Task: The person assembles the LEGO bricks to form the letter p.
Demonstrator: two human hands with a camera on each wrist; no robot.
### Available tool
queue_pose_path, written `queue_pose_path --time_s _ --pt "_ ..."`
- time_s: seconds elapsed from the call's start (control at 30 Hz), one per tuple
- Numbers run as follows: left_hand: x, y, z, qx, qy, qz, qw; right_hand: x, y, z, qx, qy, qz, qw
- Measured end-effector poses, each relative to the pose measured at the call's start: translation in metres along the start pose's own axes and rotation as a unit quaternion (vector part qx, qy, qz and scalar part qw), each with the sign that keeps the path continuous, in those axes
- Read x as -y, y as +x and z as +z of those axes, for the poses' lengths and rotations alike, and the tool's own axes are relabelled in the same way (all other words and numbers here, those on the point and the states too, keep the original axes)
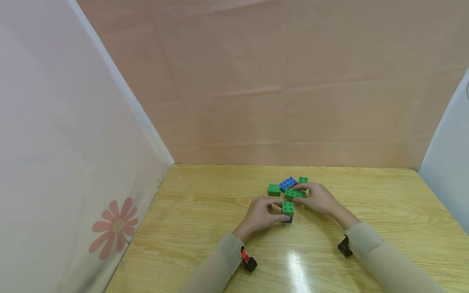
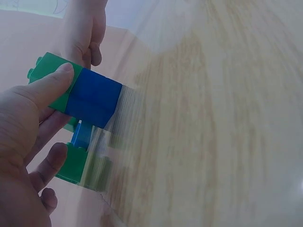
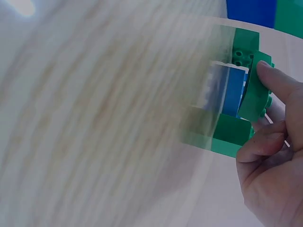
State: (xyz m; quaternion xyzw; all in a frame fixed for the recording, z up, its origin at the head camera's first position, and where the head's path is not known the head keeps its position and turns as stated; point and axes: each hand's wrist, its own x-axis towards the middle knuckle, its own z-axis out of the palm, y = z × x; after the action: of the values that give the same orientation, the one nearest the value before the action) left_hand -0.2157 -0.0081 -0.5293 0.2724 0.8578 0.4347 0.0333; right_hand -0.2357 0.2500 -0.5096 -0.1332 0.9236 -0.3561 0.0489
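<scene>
Our left hand [image 1: 261, 213] grips a two-brick stack [image 1: 287, 207], green above blue, with the thumb on its near side. We see the stack upright just beyond the fingertips, to their right, studs facing up; its long axis runs vertically. Whether its blue base touches the wooden table [image 1: 205, 203], we cannot tell.

Our right hand [image 1: 319, 198] pinches a long green brick [image 1: 292, 193] near one end, thumb on the near long side and a finger on the far one. We see that brick's long axis running roughly sideways, its free end pointing left from the right hand's fingertips, over beyond the left hand's stack. Its studs face mostly upward.

Beyond the pinched brick, further from both hands, we have a blue brick [image 1: 288, 183] lying studs up, its long axis slanting away to the right. Just past the left hand's fingers sits a smooth-topped green brick [image 1: 274, 190], near the blue one's left end. Directly beyond the right hand's fingers is a small green brick [image 1: 303, 179], studs up, its near part hidden from above by that hand. The pinched brick stands between the left hand's stack and the blue brick.
</scene>
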Motion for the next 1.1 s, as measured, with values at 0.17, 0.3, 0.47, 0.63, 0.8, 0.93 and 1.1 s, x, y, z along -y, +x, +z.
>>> queue_pose_path --time_s 0.17,0.3,0.47,0.63,0.8,0.93,1.1 --pt "0.001 0.000 0.000 0.001 -0.004 -0.002 1.0000 0.005 -0.005 -0.005 -0.015 -0.009 -0.015 1.000" --pt "0.002 0.001 0.001 -0.001 -0.002 0.001 1.0000 0.011 -0.009 -0.009 -0.024 -0.009 -0.031 0.999" --pt "0.002 0.001 0.001 -0.002 0.002 -0.002 1.0000 0.016 -0.014 -0.014 -0.035 -0.009 -0.050 0.998" --pt "0.002 0.001 0.001 0.000 0.001 -0.003 1.0000 0.021 -0.020 -0.017 -0.045 -0.019 -0.063 0.997" --pt "0.003 0.002 0.002 0.001 -0.007 -0.002 1.0000 0.026 -0.024 -0.020 -0.052 -0.021 -0.078 0.995" --pt "0.005 0.003 0.003 0.004 -0.019 0.000 0.9998 0.029 -0.027 -0.020 -0.053 -0.018 -0.089 0.994" --pt "0.005 0.002 0.002 0.006 -0.015 0.001 0.9999 0.034 -0.031 -0.020 -0.052 -0.017 -0.095 0.994"
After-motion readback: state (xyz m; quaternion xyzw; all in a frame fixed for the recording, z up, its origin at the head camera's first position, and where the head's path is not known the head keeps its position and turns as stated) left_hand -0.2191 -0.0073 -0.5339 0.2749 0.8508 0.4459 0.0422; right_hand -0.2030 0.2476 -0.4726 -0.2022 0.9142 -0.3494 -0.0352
